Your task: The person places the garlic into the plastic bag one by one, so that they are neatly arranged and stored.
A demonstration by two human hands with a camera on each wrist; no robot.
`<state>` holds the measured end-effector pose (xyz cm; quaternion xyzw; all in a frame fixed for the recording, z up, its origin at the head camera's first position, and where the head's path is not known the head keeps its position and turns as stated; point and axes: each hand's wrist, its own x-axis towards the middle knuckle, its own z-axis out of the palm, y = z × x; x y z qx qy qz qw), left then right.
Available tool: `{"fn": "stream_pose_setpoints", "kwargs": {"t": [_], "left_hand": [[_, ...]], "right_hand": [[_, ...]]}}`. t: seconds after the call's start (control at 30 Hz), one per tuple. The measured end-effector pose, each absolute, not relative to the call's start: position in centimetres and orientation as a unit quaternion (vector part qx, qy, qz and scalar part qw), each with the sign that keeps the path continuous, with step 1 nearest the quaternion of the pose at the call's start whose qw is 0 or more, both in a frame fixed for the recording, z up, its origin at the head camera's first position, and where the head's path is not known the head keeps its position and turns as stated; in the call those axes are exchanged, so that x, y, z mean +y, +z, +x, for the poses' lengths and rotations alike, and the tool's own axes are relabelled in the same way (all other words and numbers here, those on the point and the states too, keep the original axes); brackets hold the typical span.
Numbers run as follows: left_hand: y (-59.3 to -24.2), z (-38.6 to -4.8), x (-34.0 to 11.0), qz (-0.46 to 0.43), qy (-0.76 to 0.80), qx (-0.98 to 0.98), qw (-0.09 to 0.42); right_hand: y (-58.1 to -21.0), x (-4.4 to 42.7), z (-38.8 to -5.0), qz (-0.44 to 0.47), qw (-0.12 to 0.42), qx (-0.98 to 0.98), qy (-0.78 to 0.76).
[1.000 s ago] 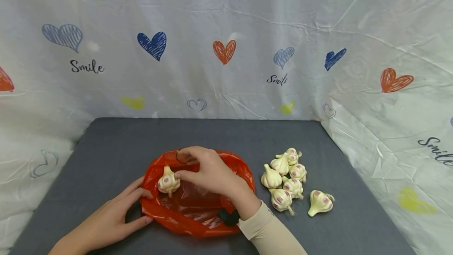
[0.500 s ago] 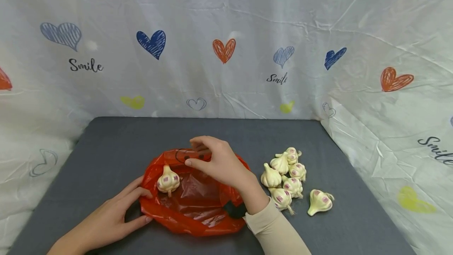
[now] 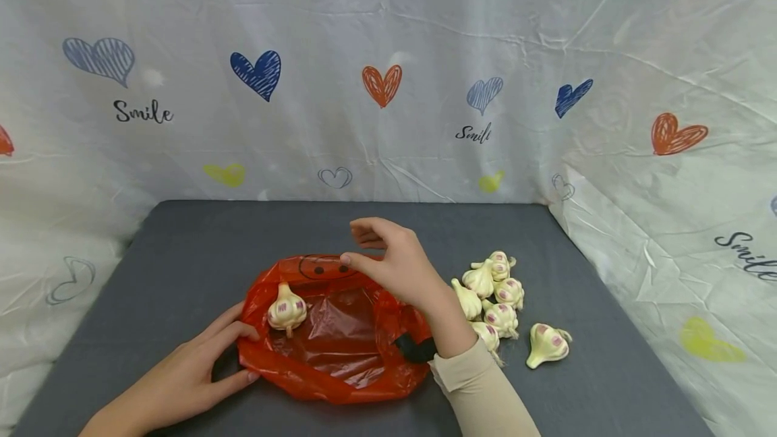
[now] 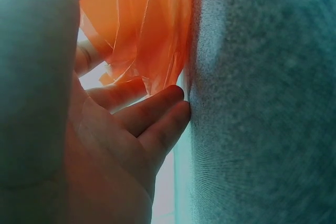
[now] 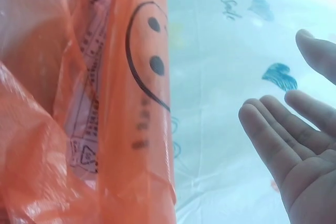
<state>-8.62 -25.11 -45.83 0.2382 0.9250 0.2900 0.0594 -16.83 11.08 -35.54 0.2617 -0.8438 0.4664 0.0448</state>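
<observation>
A red plastic bag (image 3: 324, 391) lies wide open on the dark table, with one garlic bulb (image 3: 286, 311) inside at its left. At the bag's left rim is my left hand (image 3: 182, 373), fingers and thumb gripping the plastic; the left wrist view has its fingers against the orange-looking bag (image 4: 144, 24). Over the bag's back right edge hovers my right hand (image 3: 402, 265), holding nothing. Its fingers look loosely spread in the right wrist view, apart from the bag (image 5: 139, 177).
Several garlic bulbs (image 3: 500, 319) are grouped right of the bag, partly behind the right forearm. A single bulb (image 3: 548, 345) lies farther right. A dark band (image 3: 415, 349) sits by the right wrist. A printed sheet (image 3: 388, 32) hangs behind the table (image 3: 291, 221).
My right hand has let go of the garlic bulb inside the bag and moved up and right, away from it. The left hand stays at the rim.
</observation>
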Motion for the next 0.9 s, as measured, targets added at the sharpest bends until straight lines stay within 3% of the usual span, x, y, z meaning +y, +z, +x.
{"fn": "stream_pose_setpoints", "kwargs": {"t": [0.9], "left_hand": [[-45.7, -8.7, -25.1, 0.241, 0.291, 0.924, 0.061]], "right_hand": [[-34.3, 14.4, -17.4, 0.235, 0.091, -0.834, 0.490]]}}
